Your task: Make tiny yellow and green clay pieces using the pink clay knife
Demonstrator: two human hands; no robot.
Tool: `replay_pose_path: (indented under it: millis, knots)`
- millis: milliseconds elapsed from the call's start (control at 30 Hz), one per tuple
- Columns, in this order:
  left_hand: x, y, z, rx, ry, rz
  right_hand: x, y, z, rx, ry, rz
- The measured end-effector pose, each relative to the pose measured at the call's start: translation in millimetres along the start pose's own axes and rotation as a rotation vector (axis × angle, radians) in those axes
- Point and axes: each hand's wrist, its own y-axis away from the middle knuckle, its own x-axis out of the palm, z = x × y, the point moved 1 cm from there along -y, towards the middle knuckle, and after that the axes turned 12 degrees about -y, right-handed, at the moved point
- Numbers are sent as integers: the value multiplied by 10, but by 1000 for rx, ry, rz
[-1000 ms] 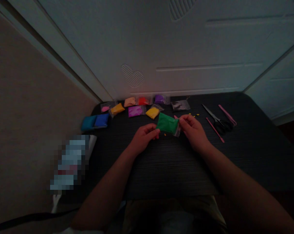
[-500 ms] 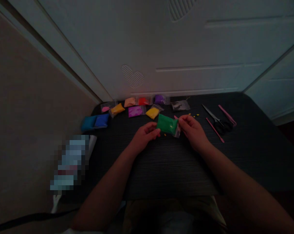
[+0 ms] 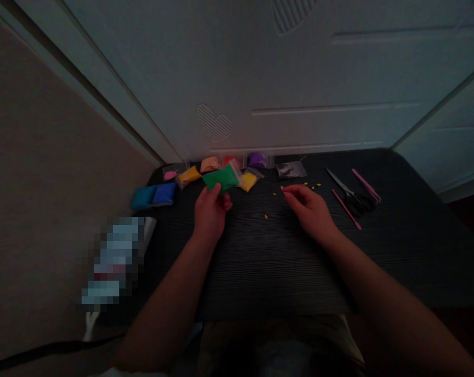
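My left hand (image 3: 211, 209) is closed on the lower edge of a clear bag of green modelling clay (image 3: 221, 178), raised in front of other bags. It hides most of the magenta bag behind it. My right hand (image 3: 306, 207) is closed in a pinch over the dark table (image 3: 260, 272). From its fingertips pokes a small pink piece (image 3: 282, 189), too little of it showing to tell its kind. Between the hands lie two tiny yellow bits, one of them (image 3: 266, 216) nearer me. Several more yellow bits (image 3: 313, 187) lie beyond my right hand.
Bags of clay line the back: orange (image 3: 189, 176), peach (image 3: 210, 164), purple (image 3: 257, 159), yellow (image 3: 248, 181), grey (image 3: 291, 169), blue (image 3: 164, 194). At right lie black-handled scissors (image 3: 352, 200), a pink stick tool (image 3: 346, 209) and pink tweezers (image 3: 366, 185). A blurred-out object (image 3: 117, 256) is at left.
My left hand has carried the green bag away from my right hand, to the left and back. My right hand has let go of the bag and stays nearly in place.
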Motion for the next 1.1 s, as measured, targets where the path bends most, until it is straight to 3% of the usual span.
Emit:
replay_pose_path:
  millis: [100, 200, 367, 567, 1100]
  knots:
    - [-102, -89, -17, -44, 147, -122, -6, -3, -16, -125, 324, 64]
    - [-191, -152, -1, -107, 243, -200, 6, 6, -34, -143, 612, 164]
    - [-244, -197, 23, -149, 315, -286, 16, 19, -58, -157, 786, 228]
    - [-259, -222, 27, -188, 345, -347, 14, 15, -53, -166, 809, 248]
    - [-252, -203, 44, -185, 307, -269, 18, -20, -44, -175, 541, 157]
